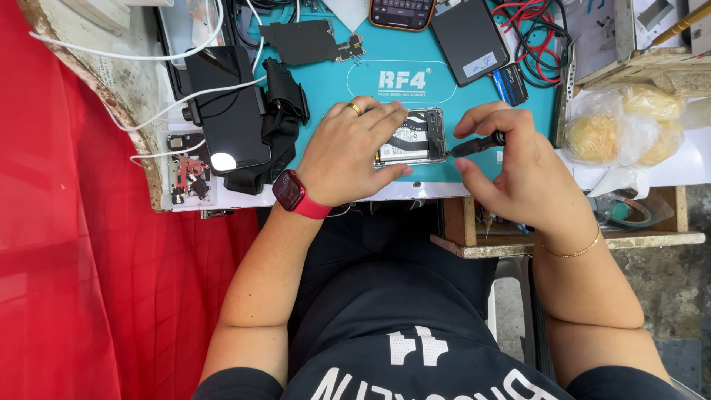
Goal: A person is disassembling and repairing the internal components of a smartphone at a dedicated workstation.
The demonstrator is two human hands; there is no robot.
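From the head view, my left hand (354, 152) lies palm down over the opened phone (415, 138), fingers spread flat and thumb tucked against its near edge, so this grip presses rather than clamps; a gold ring (355, 108) sits on one finger and a red watch (292, 192) wraps the wrist. My right hand (515, 163) comes in just right of the opened phone, wrist bent, thumb and fingers pinched shut around one black screwdriver (478, 144), whose tip meets the phone's right edge; a thin gold bracelet (570, 252) circles that wrist. The opened phone rests on the teal mat (333, 81) near the front edge of the worktop (415, 191), its innards showing between my hands. Counting outward from the opened phone: one black phone (226, 111) lies face up well to its left, with one small tray of parts (189, 174) beyond that; one dark circuit board (304, 41) lies behind it; one orange-edged phone (401, 12) and one black slab (469, 38) lie behind and to the right; one plastic bag of pale round pieces (622, 126) sits far right.
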